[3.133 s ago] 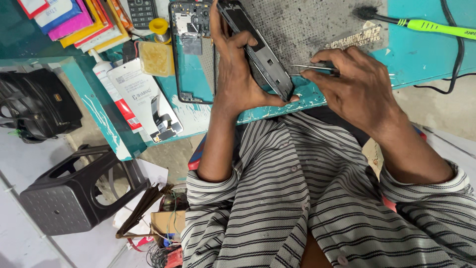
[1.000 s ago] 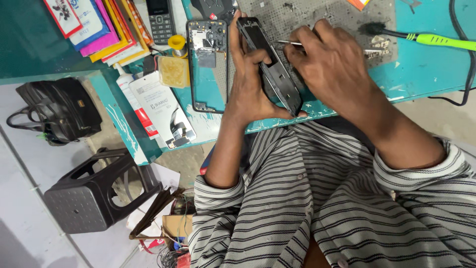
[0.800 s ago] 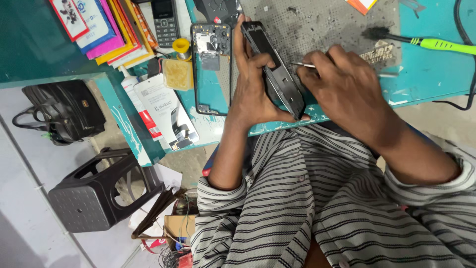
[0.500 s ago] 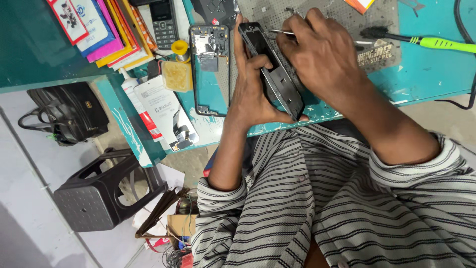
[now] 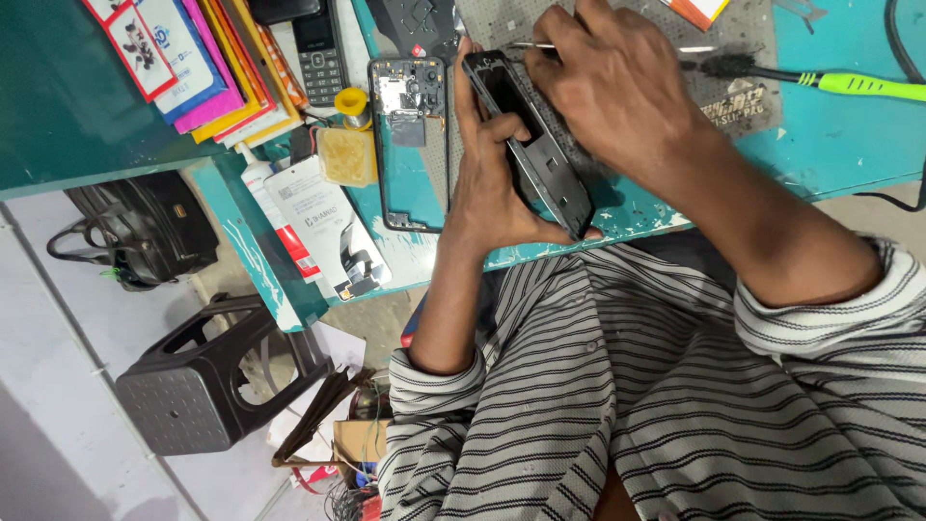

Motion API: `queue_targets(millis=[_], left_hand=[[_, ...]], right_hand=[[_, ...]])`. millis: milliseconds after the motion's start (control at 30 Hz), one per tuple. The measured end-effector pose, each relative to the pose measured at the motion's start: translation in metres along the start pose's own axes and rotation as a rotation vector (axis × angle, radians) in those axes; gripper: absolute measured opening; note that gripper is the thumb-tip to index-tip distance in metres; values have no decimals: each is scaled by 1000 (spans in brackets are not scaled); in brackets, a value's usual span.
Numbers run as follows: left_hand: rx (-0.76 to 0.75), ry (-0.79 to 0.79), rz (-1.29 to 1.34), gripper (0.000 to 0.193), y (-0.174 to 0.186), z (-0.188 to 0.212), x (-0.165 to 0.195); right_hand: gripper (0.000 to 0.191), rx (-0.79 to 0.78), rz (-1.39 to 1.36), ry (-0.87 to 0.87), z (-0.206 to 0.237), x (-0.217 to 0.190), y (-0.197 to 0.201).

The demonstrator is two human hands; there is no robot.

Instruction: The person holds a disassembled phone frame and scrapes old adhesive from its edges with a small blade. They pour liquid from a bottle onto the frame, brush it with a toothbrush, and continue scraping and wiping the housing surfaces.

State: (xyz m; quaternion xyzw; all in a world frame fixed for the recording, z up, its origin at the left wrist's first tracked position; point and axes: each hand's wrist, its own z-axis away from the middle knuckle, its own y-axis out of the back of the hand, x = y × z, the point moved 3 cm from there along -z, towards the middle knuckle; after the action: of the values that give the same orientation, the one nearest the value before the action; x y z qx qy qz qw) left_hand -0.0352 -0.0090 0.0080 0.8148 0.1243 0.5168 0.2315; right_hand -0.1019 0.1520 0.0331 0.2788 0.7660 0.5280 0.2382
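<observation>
Head camera, looking down at a teal worktop: a person in a striped shirt holds an opened phone body on edge. The left hand is wrapped around it, fingers along one long side and thumb braced at the lower corner, so the dark inner face tilts toward the other hand and stays steady off the surface. The right hand is pinched closed on a thin metal tool, probably tweezers or a fine driver, whose tip lies across the upper end of the phone body; the exact contact point is hidden by the fingers.

Both hands work over a grey perforated mat, apparently laid there so small parts do not roll away. Just left of the left hand lies a separate phone frame, flat and face up with its circuitry exposed at the top, set within easy reach. A green-handled brush rests on the mat's far right, handle pointing away from the hands, clear of the work.

Further left, a yellow sponge pad, a small yellow reel and a keypad phone sit near a fan of coloured packets. A white tube and a printed white packet lie at the worktop's near corner. On the floor below stand a black plastic stool and a black bag.
</observation>
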Motion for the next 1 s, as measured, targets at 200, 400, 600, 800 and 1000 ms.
queue_targets(millis=[200,400,600,800,1000], left_hand=[[-9,28,13,123,-1,1,-1],[-11,14,12,125,0,1,0],[-16,18,12,125,0,0,-1],[-14,14,20,126,1,-1,-1],[-14,22,22,122,1,-3,-1]], right_hand=[[20,14,-28,33,17,0,-1],[25,8,-74,-22,9,4,-18],[21,90,-99,-25,5,4,-18],[18,155,-153,-29,2,3,-15],[22,197,-95,27,-2,3,-3]])
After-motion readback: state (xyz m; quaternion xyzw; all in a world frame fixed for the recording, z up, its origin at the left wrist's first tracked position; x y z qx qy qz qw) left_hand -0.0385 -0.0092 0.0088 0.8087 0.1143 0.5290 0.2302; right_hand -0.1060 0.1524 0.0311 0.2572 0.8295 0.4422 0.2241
